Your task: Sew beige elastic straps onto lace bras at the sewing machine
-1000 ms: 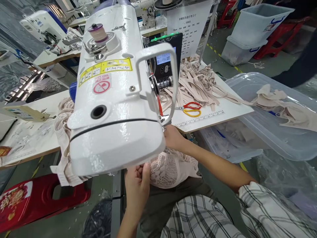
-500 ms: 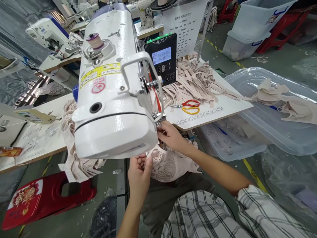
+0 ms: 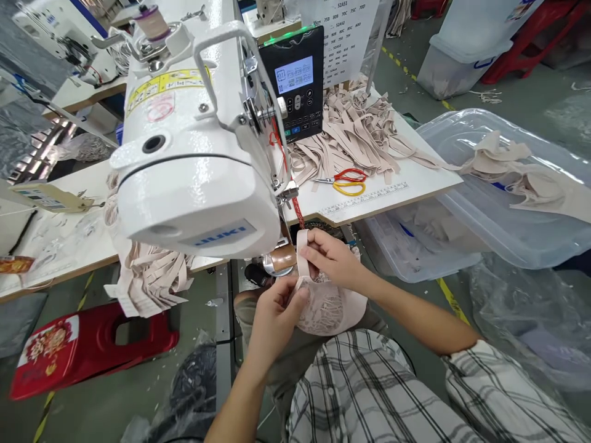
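Note:
Below the white sewing machine (image 3: 198,197) hangs a pale beige lace bra (image 3: 325,311) over my lap. My left hand (image 3: 277,314) pinches its upper edge between thumb and fingers, where a strap meets the lace cup. With my right hand (image 3: 335,258) I grip the beige strap (image 3: 302,252), which stands up in a band just right of the machine's needle area. Both hands are closed on the garment and close together. The strap end lies clear of the needle, and the brown rounded machine arm (image 3: 281,258) shows beside it.
Red-and-yellow-handled scissors (image 3: 348,181) and a heap of beige straps (image 3: 355,135) lie on the white table right of the control panel (image 3: 295,86). More beige pieces (image 3: 154,277) hang at the left. A clear plastic bin (image 3: 545,227) stands right, a red stool (image 3: 92,351) left.
Both hands have drawn the bra back from under the machine's head toward me. The strap in my right hand now shows, and the view has shifted so the machine sits higher and further left.

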The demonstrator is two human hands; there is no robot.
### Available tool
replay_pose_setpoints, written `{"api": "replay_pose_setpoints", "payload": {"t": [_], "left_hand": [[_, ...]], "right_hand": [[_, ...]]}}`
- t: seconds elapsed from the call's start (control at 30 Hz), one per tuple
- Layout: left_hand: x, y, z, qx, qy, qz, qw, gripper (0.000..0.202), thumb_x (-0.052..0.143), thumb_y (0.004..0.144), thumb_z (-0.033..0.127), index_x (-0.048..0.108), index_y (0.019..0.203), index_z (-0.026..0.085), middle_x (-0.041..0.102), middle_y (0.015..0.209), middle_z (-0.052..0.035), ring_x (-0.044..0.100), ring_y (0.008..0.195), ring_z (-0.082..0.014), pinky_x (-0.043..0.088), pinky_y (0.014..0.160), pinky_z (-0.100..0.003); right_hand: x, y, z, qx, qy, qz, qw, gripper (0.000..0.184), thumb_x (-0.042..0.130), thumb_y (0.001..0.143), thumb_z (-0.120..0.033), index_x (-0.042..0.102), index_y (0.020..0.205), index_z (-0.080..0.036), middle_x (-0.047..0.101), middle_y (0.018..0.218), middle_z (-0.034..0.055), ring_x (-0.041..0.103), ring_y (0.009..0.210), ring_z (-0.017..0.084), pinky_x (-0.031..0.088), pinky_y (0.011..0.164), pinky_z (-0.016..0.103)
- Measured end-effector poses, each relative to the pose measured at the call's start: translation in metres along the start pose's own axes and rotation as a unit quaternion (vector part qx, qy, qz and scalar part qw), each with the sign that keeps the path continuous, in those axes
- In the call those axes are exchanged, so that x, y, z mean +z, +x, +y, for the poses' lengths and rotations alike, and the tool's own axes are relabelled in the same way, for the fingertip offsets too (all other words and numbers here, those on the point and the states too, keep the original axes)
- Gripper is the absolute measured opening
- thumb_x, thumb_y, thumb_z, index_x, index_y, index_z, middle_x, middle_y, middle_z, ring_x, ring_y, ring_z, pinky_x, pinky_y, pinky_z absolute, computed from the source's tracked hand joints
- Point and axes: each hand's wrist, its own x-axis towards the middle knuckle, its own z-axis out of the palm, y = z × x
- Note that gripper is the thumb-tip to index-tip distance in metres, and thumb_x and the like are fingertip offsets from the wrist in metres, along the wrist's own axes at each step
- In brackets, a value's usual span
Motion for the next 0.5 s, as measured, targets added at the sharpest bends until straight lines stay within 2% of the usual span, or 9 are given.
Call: {"api": "replay_pose_setpoints", "payload": {"t": [0.1,0.2,0.3,0.37,0.47,0.5], "left_hand": [[0.006,0.002,-0.002,-0.005,-0.005,0.003,1.000,0.037,0.061,0.085,0.052,0.066,0.078,0.016,0.056,0.064,0.0002,0.047,0.057,-0.0115,0.039,0.052,-0.022],[0.011,0.003,-0.004,0.011,-0.004,0.030,0.999,0.036,0.060,0.085,0.048,0.058,0.067,0.018,0.046,0.058,0.0031,0.038,0.053,-0.0094,0.033,0.049,-0.022],[0.012,0.003,-0.002,0.015,0.006,0.066,0.998,0.034,0.055,0.087,0.042,0.048,0.061,0.020,0.040,0.058,0.0042,0.034,0.052,-0.0091,0.032,0.049,-0.022],[0.011,0.002,0.000,0.013,0.008,0.060,0.998,0.033,0.053,0.089,0.039,0.049,0.061,0.021,0.041,0.058,0.0039,0.037,0.052,-0.0100,0.035,0.051,-0.023],[0.008,-0.002,-0.004,0.038,0.023,0.010,0.999,0.033,0.057,0.088,0.043,0.060,0.064,0.021,0.054,0.060,0.0010,0.049,0.056,-0.0144,0.041,0.053,-0.025],[0.008,-0.004,-0.008,0.055,0.045,0.013,0.997,0.036,0.058,0.087,0.046,0.060,0.062,0.021,0.058,0.061,0.0001,0.052,0.057,-0.0157,0.042,0.052,-0.024]], "right_hand": [[0.000,-0.004,-0.002,0.001,0.000,-0.006,1.000,0.025,0.052,0.095,-0.042,0.044,0.083,-0.022,0.050,0.061,-0.0076,0.052,0.053,0.009,0.043,0.053,0.022],[0.000,-0.007,0.003,0.020,0.036,-0.018,0.999,0.022,0.056,0.092,-0.041,0.050,0.088,-0.021,0.051,0.071,-0.0050,0.052,0.059,0.009,0.045,0.054,0.022],[0.000,-0.009,0.009,0.033,0.058,-0.066,0.996,0.020,0.063,0.087,-0.038,0.058,0.094,-0.020,0.057,0.080,-0.0010,0.054,0.068,0.011,0.047,0.058,0.024],[0.001,-0.011,0.012,0.032,0.047,-0.091,0.994,0.018,0.063,0.087,-0.037,0.061,0.091,-0.019,0.059,0.080,0.0006,0.054,0.070,0.013,0.047,0.060,0.025],[0.003,-0.017,0.014,0.019,0.004,-0.091,0.996,0.022,0.061,0.089,-0.038,0.062,0.082,-0.018,0.056,0.072,-0.0008,0.053,0.065,0.012,0.045,0.059,0.024],[0.003,-0.019,0.014,0.014,-0.013,-0.095,0.995,0.022,0.061,0.089,-0.038,0.061,0.081,-0.017,0.055,0.071,-0.0017,0.052,0.063,0.011,0.044,0.058,0.022]]}}
